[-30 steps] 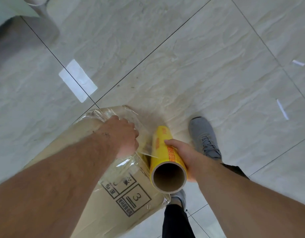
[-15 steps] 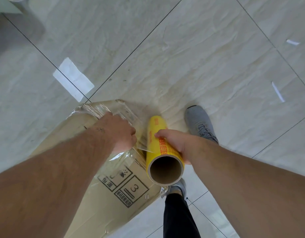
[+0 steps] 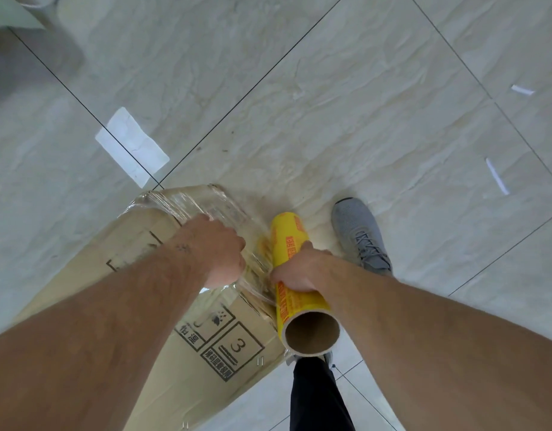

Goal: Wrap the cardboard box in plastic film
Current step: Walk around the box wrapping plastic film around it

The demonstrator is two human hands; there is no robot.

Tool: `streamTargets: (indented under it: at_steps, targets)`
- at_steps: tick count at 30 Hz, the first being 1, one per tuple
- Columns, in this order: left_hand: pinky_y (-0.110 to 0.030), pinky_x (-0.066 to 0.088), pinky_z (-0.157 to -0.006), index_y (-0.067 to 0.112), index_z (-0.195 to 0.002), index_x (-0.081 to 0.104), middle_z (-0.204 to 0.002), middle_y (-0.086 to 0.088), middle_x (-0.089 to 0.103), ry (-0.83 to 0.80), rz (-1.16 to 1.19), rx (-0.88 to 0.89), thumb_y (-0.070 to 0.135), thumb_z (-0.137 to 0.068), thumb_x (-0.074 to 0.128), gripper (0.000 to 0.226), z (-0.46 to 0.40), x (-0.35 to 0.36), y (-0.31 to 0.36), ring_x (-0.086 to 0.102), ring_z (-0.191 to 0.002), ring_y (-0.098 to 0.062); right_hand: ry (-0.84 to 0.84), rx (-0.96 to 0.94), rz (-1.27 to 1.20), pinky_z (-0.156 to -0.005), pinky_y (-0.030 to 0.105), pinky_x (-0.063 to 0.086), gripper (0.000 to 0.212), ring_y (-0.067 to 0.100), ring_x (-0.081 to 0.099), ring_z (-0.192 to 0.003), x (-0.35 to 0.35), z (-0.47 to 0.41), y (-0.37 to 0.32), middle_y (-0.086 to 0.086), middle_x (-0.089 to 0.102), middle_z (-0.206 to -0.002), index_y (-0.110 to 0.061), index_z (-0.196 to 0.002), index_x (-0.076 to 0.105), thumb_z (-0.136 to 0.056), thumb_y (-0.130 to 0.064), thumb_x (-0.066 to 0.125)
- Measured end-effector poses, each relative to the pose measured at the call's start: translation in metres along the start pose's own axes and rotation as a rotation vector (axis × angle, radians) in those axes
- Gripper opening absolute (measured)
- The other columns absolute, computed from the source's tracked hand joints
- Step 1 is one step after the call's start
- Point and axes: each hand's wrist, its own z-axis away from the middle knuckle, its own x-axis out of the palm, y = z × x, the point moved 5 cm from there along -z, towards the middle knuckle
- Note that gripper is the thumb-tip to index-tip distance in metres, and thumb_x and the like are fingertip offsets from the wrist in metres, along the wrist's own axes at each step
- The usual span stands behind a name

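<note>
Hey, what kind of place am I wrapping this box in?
Probably an indoor room, maybe a storeroom or shop floor: glossy pale marble-look floor tiles, and the brown cardboard box stands on the floor, not a table.

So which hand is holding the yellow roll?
The right hand grips the yellow roll around its middle. The left hand has no roll; it rests on the film-covered end of the cardboard box.

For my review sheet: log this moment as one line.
left hand presses film on cardboard box | right hand grips yellow film roll | wrapping partial
</note>
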Motion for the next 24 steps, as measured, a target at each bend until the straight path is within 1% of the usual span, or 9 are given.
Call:
streamTargets:
  at_steps: [2,4,8,10,12,14,17,20,24]
  targets:
    - [-0.047,0.046,-0.104,0.027,-0.114,0.06,-0.111,-0.001,0.069,0.0,0.047,0.021,0.045,-0.104,0.028,0.038,0.002,0.002,0.009,0.064,-0.107,-0.024,-0.002,-0.033,0.008,-0.124,0.057,0.041,0.116,0.048,0.044,-0.152,-0.006,-0.001,-0.004,0.021,0.034,-0.171,-0.02,-0.177,0.0,-0.093,-0.073,0.062]
    - [-0.047,0.046,-0.104,0.029,-0.11,0.059,-0.102,0.002,0.067,-0.008,0.059,0.034,0.047,-0.105,0.026,0.038,0.005,0.007,0.02,0.064,-0.102,-0.022,-0.052,-0.038,-0.146,-0.119,0.055,0.047,0.104,0.044,0.054,-0.144,-0.01,-0.006,0.012,0.019,0.047,-0.165,-0.022,-0.174,0.02,-0.093,-0.072,0.061]
    - [-0.046,0.048,-0.103,0.028,-0.109,0.059,-0.096,0.005,0.065,0.046,0.068,0.027,0.047,-0.107,0.029,0.036,0.004,0.009,0.026,0.063,-0.098,-0.02,-0.224,0.081,-0.783,-0.096,0.053,0.066,0.083,0.037,0.082,-0.101,0.014,0.008,0.057,0.018,0.082,-0.12,-0.019,-0.145,0.063,-0.081,-0.067,0.085]
    - [-0.046,0.049,-0.103,0.027,-0.116,0.06,-0.099,0.006,0.066,0.058,0.058,0.033,0.047,-0.108,0.03,0.037,0.002,0.011,0.027,0.063,-0.1,-0.02,-0.298,0.072,-0.905,-0.078,0.044,0.067,0.067,0.035,0.084,-0.083,0.023,0.012,0.063,0.022,0.084,-0.108,-0.015,-0.137,0.067,-0.089,-0.06,0.082]
    - [-0.046,0.05,-0.102,0.026,-0.124,0.058,-0.1,0.006,0.065,0.095,0.029,0.043,0.048,-0.108,0.033,0.036,0.002,0.012,0.03,0.063,-0.099,-0.02,-0.305,0.047,-0.945,-0.071,0.039,0.065,0.067,0.033,0.083,-0.077,0.024,0.012,0.063,0.023,0.084,-0.105,-0.012,-0.138,0.066,-0.091,-0.057,0.081]
    - [-0.047,0.049,-0.103,0.027,-0.134,0.054,-0.108,0.003,0.067,0.102,0.009,0.035,0.047,-0.108,0.029,0.041,0.001,0.014,0.031,0.063,-0.104,-0.021,-0.267,0.018,-0.937,-0.078,0.044,0.066,0.068,0.034,0.082,-0.084,0.02,0.01,0.055,0.023,0.082,-0.109,-0.01,-0.14,0.064,-0.092,-0.055,0.081]
    - [-0.049,0.045,-0.105,0.03,-0.142,0.054,-0.128,-0.002,0.064,0.095,-0.048,0.038,0.047,-0.106,0.019,0.053,-0.001,0.013,0.033,0.059,-0.121,-0.026,-0.221,0.017,-0.886,-0.103,0.058,0.063,0.062,0.04,0.08,-0.108,0.018,0.009,0.049,0.026,0.078,-0.118,-0.011,-0.127,0.061,-0.09,-0.055,0.085]
    - [-0.049,0.043,-0.106,0.031,-0.14,0.056,-0.134,-0.002,0.057,0.089,-0.079,0.061,0.047,-0.105,0.02,0.052,-0.001,0.014,0.036,0.053,-0.125,-0.025,-0.218,0.029,-0.879,-0.105,0.058,0.062,0.074,0.04,0.081,-0.106,0.02,0.009,0.055,0.025,0.078,-0.12,-0.01,-0.136,0.059,-0.087,-0.058,0.086]
    - [-0.05,0.033,-0.119,0.032,-0.146,0.052,-0.154,0.002,0.051,0.04,-0.009,0.093,0.047,-0.105,0.019,0.055,-0.001,0.014,0.04,0.047,-0.141,-0.021,-0.255,0.096,-0.869,-0.101,0.055,0.064,0.076,0.04,0.081,-0.106,0.03,0.011,0.078,0.024,0.078,-0.121,-0.011,-0.139,0.058,-0.087,-0.061,0.084]
